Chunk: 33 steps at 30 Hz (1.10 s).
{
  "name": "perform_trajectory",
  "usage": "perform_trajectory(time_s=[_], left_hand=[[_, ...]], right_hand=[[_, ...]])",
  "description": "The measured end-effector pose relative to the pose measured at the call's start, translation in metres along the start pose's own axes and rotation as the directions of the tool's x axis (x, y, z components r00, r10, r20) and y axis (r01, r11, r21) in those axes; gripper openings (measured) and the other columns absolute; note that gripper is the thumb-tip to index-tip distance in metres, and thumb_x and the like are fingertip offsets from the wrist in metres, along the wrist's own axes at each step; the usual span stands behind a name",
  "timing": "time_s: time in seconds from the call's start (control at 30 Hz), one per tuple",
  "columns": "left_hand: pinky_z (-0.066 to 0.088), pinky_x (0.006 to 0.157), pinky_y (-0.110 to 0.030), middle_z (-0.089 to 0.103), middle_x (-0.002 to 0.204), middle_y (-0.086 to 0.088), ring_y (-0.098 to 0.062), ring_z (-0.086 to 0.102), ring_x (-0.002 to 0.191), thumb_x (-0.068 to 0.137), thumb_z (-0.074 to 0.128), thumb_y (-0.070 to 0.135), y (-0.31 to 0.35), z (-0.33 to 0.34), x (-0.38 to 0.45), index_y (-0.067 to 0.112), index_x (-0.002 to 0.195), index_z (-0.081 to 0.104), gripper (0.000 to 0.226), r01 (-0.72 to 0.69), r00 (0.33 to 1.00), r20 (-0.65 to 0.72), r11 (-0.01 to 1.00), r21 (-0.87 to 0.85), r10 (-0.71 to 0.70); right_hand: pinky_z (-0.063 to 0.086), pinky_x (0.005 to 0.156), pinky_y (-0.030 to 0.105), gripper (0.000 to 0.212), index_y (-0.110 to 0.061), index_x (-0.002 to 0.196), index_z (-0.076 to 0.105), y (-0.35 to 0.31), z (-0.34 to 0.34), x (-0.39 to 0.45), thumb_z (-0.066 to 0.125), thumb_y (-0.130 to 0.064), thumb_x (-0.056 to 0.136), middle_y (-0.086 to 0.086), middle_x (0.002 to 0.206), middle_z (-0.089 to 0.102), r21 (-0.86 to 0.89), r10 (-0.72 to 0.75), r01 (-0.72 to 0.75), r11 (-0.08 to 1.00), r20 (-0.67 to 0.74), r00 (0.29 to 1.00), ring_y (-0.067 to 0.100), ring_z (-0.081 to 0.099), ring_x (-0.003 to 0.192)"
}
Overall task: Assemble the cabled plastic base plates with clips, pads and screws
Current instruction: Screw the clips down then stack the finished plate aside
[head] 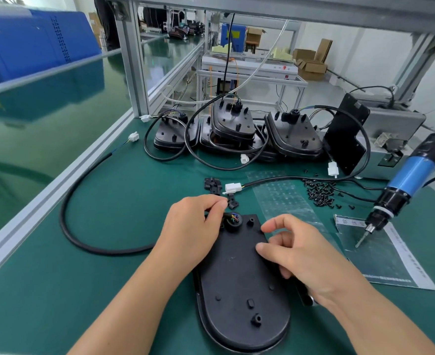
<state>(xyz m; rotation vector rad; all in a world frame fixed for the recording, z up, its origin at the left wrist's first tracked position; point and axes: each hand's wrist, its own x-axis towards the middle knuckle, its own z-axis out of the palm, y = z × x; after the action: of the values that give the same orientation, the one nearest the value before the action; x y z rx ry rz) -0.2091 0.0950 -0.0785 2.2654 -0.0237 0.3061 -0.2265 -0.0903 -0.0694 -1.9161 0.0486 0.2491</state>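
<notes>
A flat black oval plastic base plate (239,285) lies beneath both hands; left hand (193,231) fingers pinch a small black clip (232,202), right hand (303,249) curled empty — it could slip.

Matt black plastic base plate (239,272) on a smooth green mat (108,278); clear glossy film sheet (285,198); brushed aluminium frame rail (57,185)

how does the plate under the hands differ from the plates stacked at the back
The near plate lies alone and flat on the mat, with both hands on it; the back plates are piled, some tilted, and untouched. The near plate's cable runs out left in one long loop; the back plates' cables tangle. All are black, with cables.
</notes>
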Motion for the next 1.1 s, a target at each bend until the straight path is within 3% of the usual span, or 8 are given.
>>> perform_trajectory(time_s=[0.07, 0.17, 0.43, 0.63, 0.8, 0.9, 1.0, 1.1], left_hand=[[0.038, 0.07, -0.005, 0.066, 0.082, 0.028, 0.004, 0.059, 0.077, 0.087, 0.059, 0.043, -0.004, -0.014, 0.007, 0.033, 0.113, 0.068, 0.029, 0.05, 0.995, -0.08, 0.998, -0.031, -0.052], [0.043, 0.088, -0.03, 0.07, 0.108, 0.005, -0.019, 0.06, 0.102, 0.088, 0.061, 0.04, -0.032, -0.053, 0.031, 0.024, 0.126, 0.06, 0.042, 0.217, 0.937, -0.308, 0.967, 0.133, -0.168], [0.035, 0.094, -0.04, 0.049, 0.126, -0.019, -0.036, 0.041, 0.118, 0.092, 0.052, 0.023, -0.092, -0.1, 0.064, 0.008, 0.122, 0.056, 0.033, 0.639, 0.769, -0.434, 0.529, 0.559, -0.469], [0.042, 0.071, -0.035, 0.059, 0.094, -0.016, -0.033, 0.053, 0.086, 0.08, 0.052, 0.0, -0.099, -0.106, 0.06, 0.003, 0.101, 0.061, 0.023, 0.626, 0.776, -0.451, 0.623, 0.468, -0.441], [0.036, 0.052, -0.026, 0.055, 0.059, -0.007, -0.024, 0.046, 0.055, 0.081, 0.06, 0.021, -0.056, -0.133, 0.051, 0.003, 0.066, 0.056, 0.024, 0.51, 0.858, -0.317, 0.746, 0.429, -0.405], [0.024, 0.041, -0.017, 0.06, 0.048, -0.003, -0.013, 0.032, 0.035, 0.087, 0.06, 0.016, 0.001, -0.149, 0.035, 0.011, 0.084, 0.063, 0.007, 0.259, 0.965, -0.023, 0.961, -0.098, -0.262], [0.023, 0.034, -0.009, 0.062, 0.057, -0.01, -0.007, 0.034, 0.029, 0.08, 0.063, 0.014, 0.062, -0.145, 0.016, 0.021, 0.116, 0.057, 0.037, 0.131, 0.974, 0.226, 0.766, -0.629, 0.018], [0.037, 0.033, -0.01, 0.067, 0.063, -0.011, -0.005, 0.051, 0.036, 0.082, 0.061, 0.012, 0.1, -0.114, 0.011, 0.007, 0.106, 0.062, 0.025, 0.121, 0.965, 0.246, 0.677, -0.726, 0.091]], right_hand=[[0.037, 0.046, 0.018, 0.016, -0.019, 0.095, 0.06, 0.003, -0.001, -0.001, 0.07, -0.014, 0.084, -0.006, 0.057, 0.055, 0.026, -0.005, 0.005, 1.0, -0.007, 1.0, 0.011, 0.044, 0.042], [0.038, 0.053, 0.023, 0.016, -0.02, 0.094, 0.061, 0.006, -0.002, -0.005, 0.071, -0.025, 0.083, -0.007, 0.056, 0.057, 0.04, -0.034, 0.034, 0.999, -0.016, 0.999, 0.012, 0.047, 0.044], [0.039, 0.048, 0.02, 0.006, -0.015, 0.081, 0.065, 0.006, -0.001, -0.008, 0.067, -0.018, 0.086, -0.006, 0.051, 0.054, 0.063, -0.049, 0.051, 0.997, -0.029, 0.998, 0.012, 0.046, 0.044], [0.041, 0.053, 0.023, 0.009, -0.018, 0.078, 0.066, 0.006, -0.002, -0.011, 0.065, -0.019, 0.087, -0.007, 0.053, 0.056, 0.025, -0.072, 0.073, 0.997, -0.04, 0.997, 0.011, 0.049, 0.045], [0.046, 0.055, 0.018, 0.014, -0.027, 0.077, 0.068, -0.001, -0.003, -0.02, 0.064, -0.018, 0.088, -0.011, 0.065, 0.065, -0.088, -0.229, 0.222, 0.971, -0.084, 0.97, 0.003, 0.056, 0.052], [0.045, 0.059, 0.011, 0.013, -0.033, 0.082, 0.07, -0.018, 0.0, -0.031, 0.063, -0.024, 0.087, -0.015, 0.075, 0.069, -0.175, -0.407, 0.384, 0.906, -0.118, 0.906, 0.004, 0.061, 0.065], [0.046, 0.063, 0.012, 0.021, -0.036, 0.099, 0.071, -0.042, 0.01, -0.05, 0.062, -0.047, 0.084, -0.014, 0.091, 0.072, -0.002, -0.483, 0.485, 0.875, 0.084, 0.872, 0.006, 0.064, 0.07], [0.047, 0.059, 0.013, 0.064, -0.028, 0.118, 0.065, -0.06, 0.025, -0.07, 0.069, -0.066, 0.067, -0.002, 0.105, 0.073, 0.329, -0.473, 0.365, 0.871, 0.36, 0.804, 0.005, 0.062, 0.063]])
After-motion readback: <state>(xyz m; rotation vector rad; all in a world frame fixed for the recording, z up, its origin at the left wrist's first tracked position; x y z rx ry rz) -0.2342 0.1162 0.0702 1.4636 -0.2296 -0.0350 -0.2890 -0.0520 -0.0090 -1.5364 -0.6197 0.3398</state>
